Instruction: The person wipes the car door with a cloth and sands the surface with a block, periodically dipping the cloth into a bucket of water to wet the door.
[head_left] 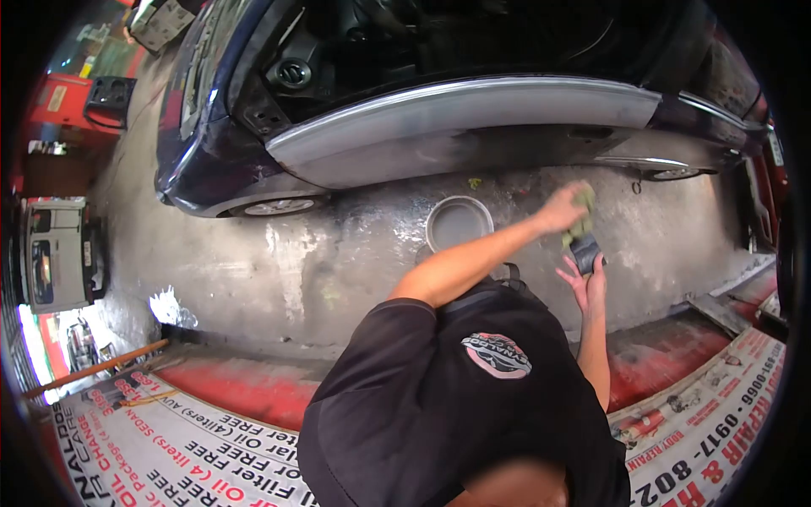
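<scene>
My left hand [559, 209] is closed on a greenish cloth [581, 221], both slightly blurred. Just below it, my right hand [586, 283] grips a dark, flat rectangular piece [587, 252] whose exact kind I cannot make out. The cloth hangs close against the top of that dark piece. Beyond both hands stands a dark blue car with a grey, dull door panel [473, 122]. A round basin [459, 223] holding greyish liquid sits on the floor left of my hands, partly behind my left forearm.
The concrete floor [363, 253] has wet patches. A front wheel [274, 206] and a rear wheel [676, 171] show under the car. Behind me runs a red ledge with a printed banner [194, 448]. Another vehicle [57, 253] stands at far left, near an orange-brown pole [101, 367].
</scene>
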`<control>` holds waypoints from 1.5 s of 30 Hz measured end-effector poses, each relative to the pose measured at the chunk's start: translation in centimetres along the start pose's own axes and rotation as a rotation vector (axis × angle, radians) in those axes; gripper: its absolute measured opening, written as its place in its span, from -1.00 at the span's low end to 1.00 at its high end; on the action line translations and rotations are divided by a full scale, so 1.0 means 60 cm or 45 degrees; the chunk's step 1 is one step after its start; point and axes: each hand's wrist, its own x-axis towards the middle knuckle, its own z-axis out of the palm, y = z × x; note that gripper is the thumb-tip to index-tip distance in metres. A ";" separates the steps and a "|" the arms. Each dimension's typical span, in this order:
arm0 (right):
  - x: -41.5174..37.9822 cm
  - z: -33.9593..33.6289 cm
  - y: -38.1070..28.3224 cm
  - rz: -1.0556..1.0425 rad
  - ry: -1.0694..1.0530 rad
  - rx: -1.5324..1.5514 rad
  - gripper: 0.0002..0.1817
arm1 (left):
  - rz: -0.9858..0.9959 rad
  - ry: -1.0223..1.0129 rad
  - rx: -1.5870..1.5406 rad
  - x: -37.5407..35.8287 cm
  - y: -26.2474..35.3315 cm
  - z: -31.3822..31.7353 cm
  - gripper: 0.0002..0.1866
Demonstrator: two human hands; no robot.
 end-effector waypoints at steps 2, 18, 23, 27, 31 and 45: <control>0.024 0.036 -0.008 -0.032 -0.149 0.131 -0.31 | 0.073 -0.189 0.178 -0.034 0.033 0.034 -0.22; 0.146 -0.391 0.096 0.427 -0.115 -0.371 -0.62 | 0.871 -1.239 -0.152 -0.310 0.496 -0.010 -0.67; 0.047 -0.468 0.158 0.612 0.096 -0.488 -0.66 | 0.963 -1.081 -0.204 -0.335 0.501 0.026 -0.80; 0.028 -0.477 0.151 0.650 0.146 -0.565 -0.71 | 1.088 -0.473 -0.346 -0.337 0.519 0.051 -0.86; 0.033 -0.413 0.104 0.372 0.234 -0.552 -0.77 | 1.000 -0.286 -0.573 -0.342 0.559 0.109 -0.86; 0.022 -0.369 0.049 0.431 0.133 -0.691 -0.68 | 1.007 -0.744 -0.758 -0.320 0.512 0.135 -0.85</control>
